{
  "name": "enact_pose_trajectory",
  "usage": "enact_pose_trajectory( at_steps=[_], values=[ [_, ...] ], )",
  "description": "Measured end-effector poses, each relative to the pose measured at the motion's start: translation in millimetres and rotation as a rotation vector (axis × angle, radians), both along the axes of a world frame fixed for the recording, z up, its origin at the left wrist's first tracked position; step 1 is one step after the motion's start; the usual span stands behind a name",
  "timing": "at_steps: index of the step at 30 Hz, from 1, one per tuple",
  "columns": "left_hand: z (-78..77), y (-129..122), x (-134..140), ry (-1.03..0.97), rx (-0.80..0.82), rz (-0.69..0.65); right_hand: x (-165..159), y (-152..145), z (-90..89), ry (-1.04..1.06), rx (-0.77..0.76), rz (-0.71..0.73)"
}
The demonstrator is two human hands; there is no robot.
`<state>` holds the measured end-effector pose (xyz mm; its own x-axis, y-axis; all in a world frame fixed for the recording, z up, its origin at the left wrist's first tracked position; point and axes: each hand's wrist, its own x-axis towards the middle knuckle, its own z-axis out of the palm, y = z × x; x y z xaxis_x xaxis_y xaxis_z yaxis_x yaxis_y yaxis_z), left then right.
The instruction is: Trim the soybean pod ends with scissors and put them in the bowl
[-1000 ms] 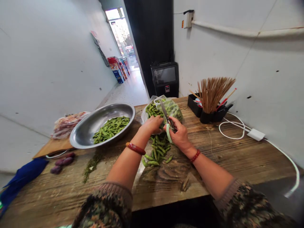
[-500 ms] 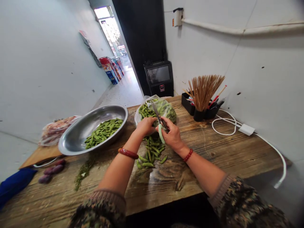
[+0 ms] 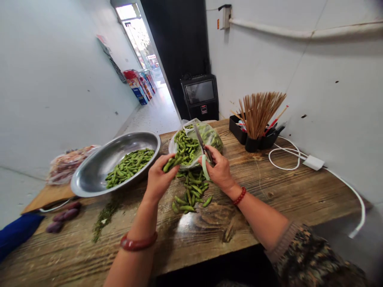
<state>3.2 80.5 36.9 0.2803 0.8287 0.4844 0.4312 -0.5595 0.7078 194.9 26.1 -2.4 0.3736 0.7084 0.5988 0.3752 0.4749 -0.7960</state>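
Observation:
Several green edamame pods (image 3: 172, 161) are gripped between the thumb and fingers of my left hand (image 3: 160, 177), just in front of the plastic bag. My right hand (image 3: 220, 168) is closed on a pair of scissors (image 3: 201, 139) with pale green handles, blades pointing up and away. Behind both hands a clear plastic bag (image 3: 214, 135) stands with its mouth showing many pods. Loose edamame pods (image 3: 193, 191) lie on the wooden table between my forearms. To the left, a wide steel basin (image 3: 89, 167) sits tilted, with a heap of pods inside.
Left of the basin are a bagged reddish food (image 3: 68, 165), purple tubers (image 3: 67, 215) and green trimmings (image 3: 104, 219). At the right stand a black organizer (image 3: 237, 133) with wooden skewers (image 3: 260, 115) and a white cable (image 3: 344, 179). A black speaker-like box (image 3: 199, 95) is behind the table.
My left hand has drawn back from the bag toward the left and now shows pods in its grip. My right hand with the scissors has shifted only slightly.

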Motion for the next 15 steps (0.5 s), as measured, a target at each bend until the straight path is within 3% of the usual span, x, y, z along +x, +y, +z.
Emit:
enact_pose_trajectory(
  at_steps=[5,8,10,12,15],
  values=[
    [-40.0,-35,-13,0.226,-0.045,-0.162,-2,-1,-4.3,-0.017,-0.003,0.029],
    [-46.4,-40,-15,0.241,-0.076,-0.212,-1,-2,-4.4,-0.033,-0.025,0.029],
    [-42.3,-38,-20,0.180,-0.115,-0.161,0,-3,-3.3,-0.025,-0.029,0.029],
    [-37.5,-32,-26,0.096,-0.160,-0.030,-2,-4,-2.4,-0.015,-0.025,0.048],
    [-37.5,-18,-30,-0.049,-0.234,0.165,-9,-6,-3.6,-0.060,-0.041,0.183]
  ],
)
